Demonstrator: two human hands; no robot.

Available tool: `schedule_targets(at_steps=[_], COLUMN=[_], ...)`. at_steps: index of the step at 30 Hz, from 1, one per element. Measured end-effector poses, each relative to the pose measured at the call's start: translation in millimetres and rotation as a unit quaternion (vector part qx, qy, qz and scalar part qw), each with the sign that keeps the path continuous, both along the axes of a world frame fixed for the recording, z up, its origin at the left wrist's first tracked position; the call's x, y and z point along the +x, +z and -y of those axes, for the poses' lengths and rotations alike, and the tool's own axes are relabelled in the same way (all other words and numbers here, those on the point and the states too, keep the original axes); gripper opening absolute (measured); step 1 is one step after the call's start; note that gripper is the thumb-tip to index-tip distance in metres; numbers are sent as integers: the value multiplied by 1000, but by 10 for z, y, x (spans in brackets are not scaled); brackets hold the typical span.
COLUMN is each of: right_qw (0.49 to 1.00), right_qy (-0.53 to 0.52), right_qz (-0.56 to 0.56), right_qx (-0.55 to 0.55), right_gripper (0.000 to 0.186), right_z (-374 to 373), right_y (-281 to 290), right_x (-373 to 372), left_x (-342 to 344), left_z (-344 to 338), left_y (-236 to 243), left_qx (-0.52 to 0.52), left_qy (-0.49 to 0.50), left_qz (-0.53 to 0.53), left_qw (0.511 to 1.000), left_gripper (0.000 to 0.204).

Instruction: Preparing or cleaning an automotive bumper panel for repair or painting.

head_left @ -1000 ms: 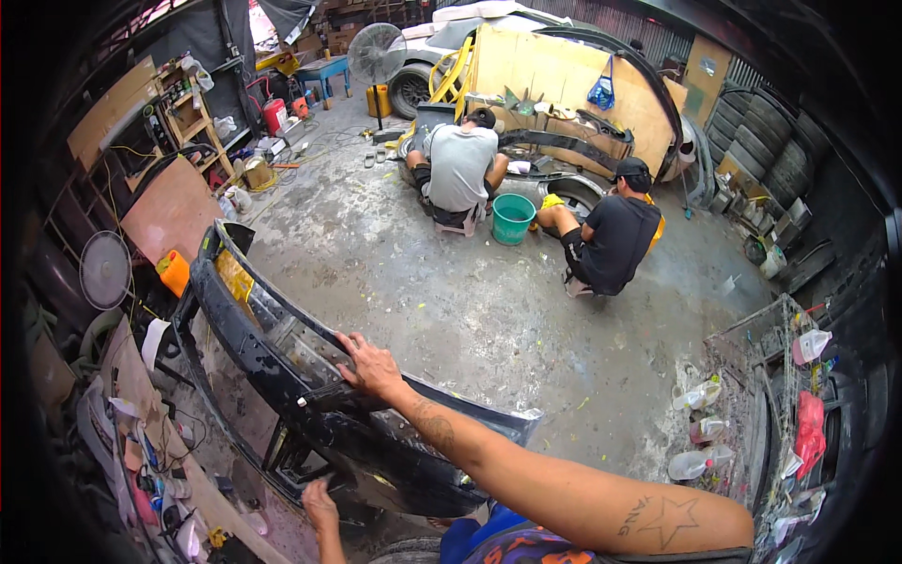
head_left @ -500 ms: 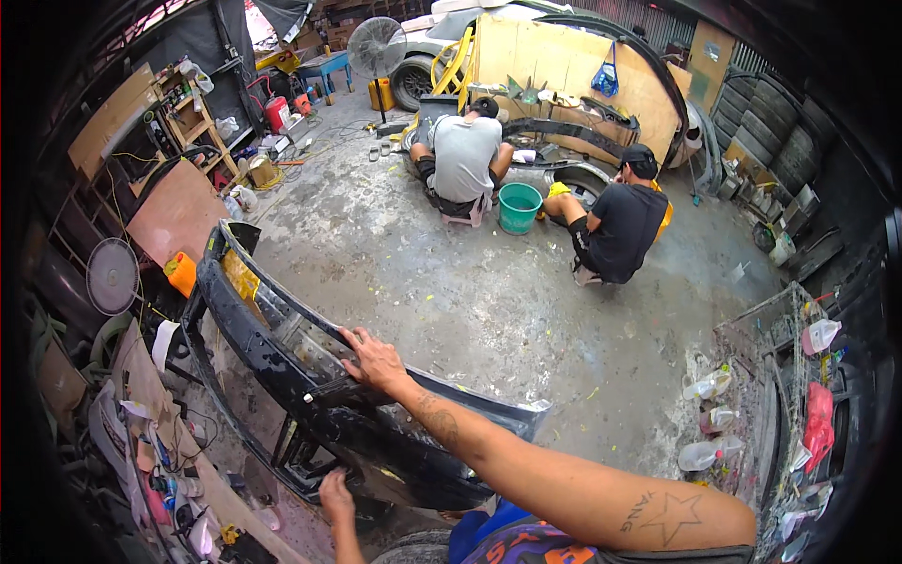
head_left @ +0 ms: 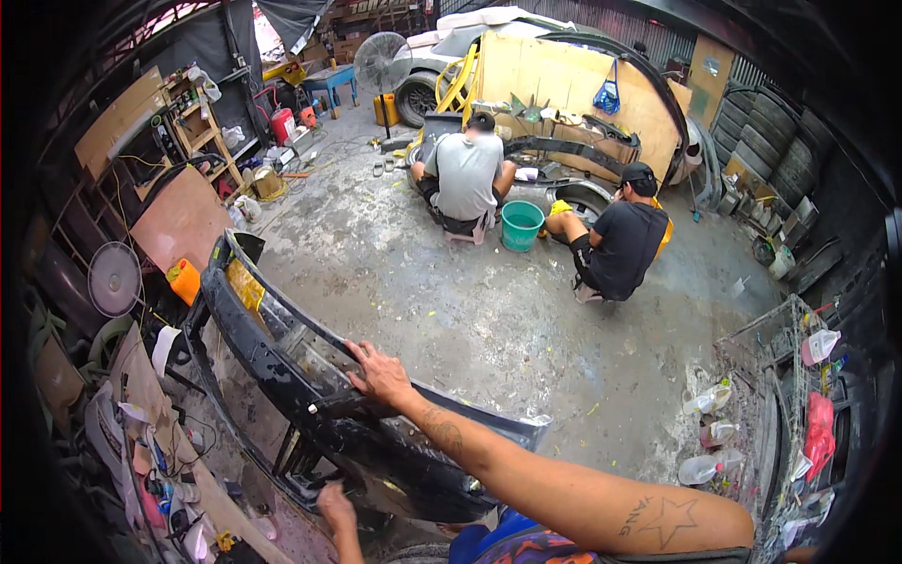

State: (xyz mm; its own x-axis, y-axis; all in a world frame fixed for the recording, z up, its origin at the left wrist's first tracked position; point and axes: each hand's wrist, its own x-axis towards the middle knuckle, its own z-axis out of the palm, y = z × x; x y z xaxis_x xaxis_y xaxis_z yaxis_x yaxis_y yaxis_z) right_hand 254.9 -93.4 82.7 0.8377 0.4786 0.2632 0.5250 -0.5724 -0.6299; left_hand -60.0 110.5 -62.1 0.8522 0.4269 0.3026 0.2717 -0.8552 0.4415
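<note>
A long, scuffed black car bumper (head_left: 263, 343), yellowed on part of its inner side, stands slanting across the lower left. My right hand (head_left: 381, 376) rests on its upper edge, fingers spread over the rim. Low down beside the bumper's open black framework (head_left: 240, 414), my left hand (head_left: 335, 512) has its fingers curled closed; whatever they hold is too small and hidden to make out. My right forearm covers part of the bumper's near end.
Two people, in grey (head_left: 460, 179) and black (head_left: 615, 249) shirts, crouch by car parts with a green bucket (head_left: 521, 235). A cluttered board (head_left: 169, 432) lines the left; a wire rack (head_left: 752, 338) with jugs is right. Fan (head_left: 115, 280), shelves (head_left: 188, 122), tyres (head_left: 770, 141) edge the space.
The scene has shifted slightly down and right in the picture as my view moved. My hands keep about the same places on and beside the bumper.
</note>
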Motion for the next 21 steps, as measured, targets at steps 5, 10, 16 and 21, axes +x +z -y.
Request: schedule_targets(at_steps=[5,10,16,21], right_qw=[1000,1000,1000,1000], right_qy=[-19,-21,-15,-15], right_qz=[24,-1,-1,16], right_qx=[-9,-15,-18,-4], right_gripper=[68,68,68,69], right_z=[52,192,67,80], right_y=[-5,21,4,23], right_x=[7,65,47,47], left_x=[-46,210,73,-37], left_z=[-150,280,13,-201], left_y=[255,272,159,253], left_qx=[-50,-67,-92,-66], left_qy=[2,-61,-16,-31], left_qz=[-3,0,4,16], left_qw=[999,996,996,997], left_gripper=[20,21,19,17])
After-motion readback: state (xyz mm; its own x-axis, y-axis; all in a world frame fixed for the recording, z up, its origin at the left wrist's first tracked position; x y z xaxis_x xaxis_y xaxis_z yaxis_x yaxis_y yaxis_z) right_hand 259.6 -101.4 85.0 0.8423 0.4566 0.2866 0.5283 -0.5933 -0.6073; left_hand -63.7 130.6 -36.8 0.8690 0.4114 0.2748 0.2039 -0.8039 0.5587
